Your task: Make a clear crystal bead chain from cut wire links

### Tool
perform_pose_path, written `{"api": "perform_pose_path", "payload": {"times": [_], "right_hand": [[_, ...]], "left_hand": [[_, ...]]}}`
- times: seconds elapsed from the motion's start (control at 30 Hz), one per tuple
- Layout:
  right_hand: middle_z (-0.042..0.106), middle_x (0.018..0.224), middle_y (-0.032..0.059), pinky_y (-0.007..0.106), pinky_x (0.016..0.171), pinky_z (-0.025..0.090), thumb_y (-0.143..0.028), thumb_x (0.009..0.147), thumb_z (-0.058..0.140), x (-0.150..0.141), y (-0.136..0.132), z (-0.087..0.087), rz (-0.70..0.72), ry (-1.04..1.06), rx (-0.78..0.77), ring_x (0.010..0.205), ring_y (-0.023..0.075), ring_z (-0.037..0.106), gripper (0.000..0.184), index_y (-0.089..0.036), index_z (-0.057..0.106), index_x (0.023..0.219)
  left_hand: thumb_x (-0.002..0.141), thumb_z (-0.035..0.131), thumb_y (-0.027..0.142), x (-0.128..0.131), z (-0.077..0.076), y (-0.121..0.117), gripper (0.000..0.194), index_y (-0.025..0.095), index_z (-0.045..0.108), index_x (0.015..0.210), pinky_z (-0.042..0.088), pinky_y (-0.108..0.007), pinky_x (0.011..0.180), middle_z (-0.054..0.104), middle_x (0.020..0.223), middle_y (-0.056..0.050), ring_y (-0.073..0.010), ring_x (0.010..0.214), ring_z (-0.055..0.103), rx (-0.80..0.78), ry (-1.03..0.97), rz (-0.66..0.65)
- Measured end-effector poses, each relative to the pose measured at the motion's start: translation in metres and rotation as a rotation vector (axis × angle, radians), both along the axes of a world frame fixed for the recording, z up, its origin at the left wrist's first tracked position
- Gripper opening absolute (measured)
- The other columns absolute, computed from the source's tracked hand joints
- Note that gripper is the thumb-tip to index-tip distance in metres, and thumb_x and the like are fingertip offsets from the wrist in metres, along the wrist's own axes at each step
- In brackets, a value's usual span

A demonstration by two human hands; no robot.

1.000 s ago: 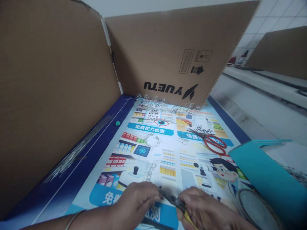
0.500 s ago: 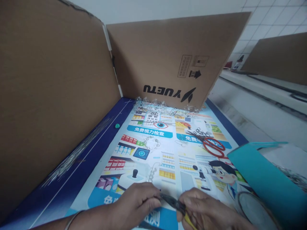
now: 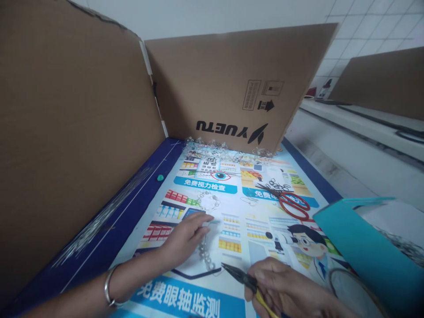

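Note:
My left hand (image 3: 188,232), with a silver bangle (image 3: 107,286) at the wrist, has thumb and forefinger closed at the upper end of a short strand of clear beads (image 3: 206,255). The fingertips partly hide that end, and the rest of the strand trails down towards me. In my right hand (image 3: 281,282) is a pair of needle-nose pliers (image 3: 239,276) with dark jaws and yellow handles. Their tip points left, just right of the strand's lower end and apart from my left hand. Farther back lies a beaded loop (image 3: 208,201) on the printed sheet.
Red-handled scissors (image 3: 293,205) lie beside small dark rings (image 3: 276,184). A turquoise box (image 3: 364,238) holding fine metal pieces stands at right. Thin wires (image 3: 102,221) lie along the left cardboard wall (image 3: 73,110). Beaded pieces (image 3: 225,150) are heaped by the back cardboard (image 3: 232,84).
My left hand has moved forward and away from the pliers' tip to the bead strand, which has shifted towards me. My right hand still holds the pliers in nearly the same place.

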State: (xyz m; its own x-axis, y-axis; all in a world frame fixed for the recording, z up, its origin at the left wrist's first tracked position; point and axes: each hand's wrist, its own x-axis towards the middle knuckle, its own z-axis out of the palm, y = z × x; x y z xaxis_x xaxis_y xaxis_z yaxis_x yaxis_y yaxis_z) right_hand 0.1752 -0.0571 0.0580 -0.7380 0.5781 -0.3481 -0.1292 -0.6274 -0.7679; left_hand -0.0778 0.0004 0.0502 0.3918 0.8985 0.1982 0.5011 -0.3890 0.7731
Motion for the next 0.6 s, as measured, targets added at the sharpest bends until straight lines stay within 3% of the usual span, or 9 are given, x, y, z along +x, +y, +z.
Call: {"api": "perform_pose_path", "payload": {"times": [0.07, 0.27, 0.47, 0.6], "right_hand": [[0.061, 0.056, 0.0095, 0.012, 0.033, 0.028, -0.055, 0.078, 0.055, 0.000, 0.000, 0.000, -0.002, 0.003, 0.000, 0.033, 0.0042, 0.046, 0.055, -0.002, 0.065, 0.083], [0.061, 0.059, 0.0085, 0.013, 0.031, 0.029, -0.055, 0.078, 0.054, 0.001, 0.004, 0.000, 0.010, -0.012, -0.004, 0.033, 0.0066, 0.048, 0.050, -0.006, 0.061, 0.086], [0.064, 0.075, 0.0097, 0.018, 0.047, 0.041, -0.048, 0.085, 0.048, 0.014, 0.011, 0.013, 0.069, -0.189, 0.207, 0.055, 0.0115, 0.060, 0.041, -0.009, 0.059, 0.087], [0.065, 0.079, 0.0092, 0.021, 0.054, 0.041, -0.048, 0.085, 0.048, 0.022, 0.009, 0.027, 0.184, -0.287, 0.305, 0.062, 0.0132, 0.061, 0.040, -0.010, 0.061, 0.087]], "left_hand": [[0.088, 0.045, 0.026, 0.004, 0.001, 0.000, 0.025, 0.021, 0.061, 0.107, 0.041, -0.032, 0.087, 0.064, 0.104, -0.006, -0.0193, 0.098, 0.054, -0.016, 0.002, -0.044], [0.089, 0.042, 0.026, 0.011, 0.008, -0.002, 0.025, 0.019, 0.066, 0.086, 0.042, -0.027, 0.074, 0.065, 0.076, -0.002, -0.0157, 0.077, 0.057, -0.095, -0.043, -0.058], [0.087, 0.041, 0.026, 0.003, 0.008, -0.008, 0.023, 0.017, 0.063, 0.084, 0.039, -0.023, 0.063, 0.053, 0.063, 0.002, -0.0124, 0.064, 0.052, -0.217, -0.111, 0.049], [0.087, 0.042, 0.029, 0.000, 0.007, -0.011, 0.022, 0.017, 0.060, 0.083, 0.037, -0.023, 0.063, 0.048, 0.061, 0.003, -0.0119, 0.063, 0.049, -0.240, -0.172, 0.090]]}}
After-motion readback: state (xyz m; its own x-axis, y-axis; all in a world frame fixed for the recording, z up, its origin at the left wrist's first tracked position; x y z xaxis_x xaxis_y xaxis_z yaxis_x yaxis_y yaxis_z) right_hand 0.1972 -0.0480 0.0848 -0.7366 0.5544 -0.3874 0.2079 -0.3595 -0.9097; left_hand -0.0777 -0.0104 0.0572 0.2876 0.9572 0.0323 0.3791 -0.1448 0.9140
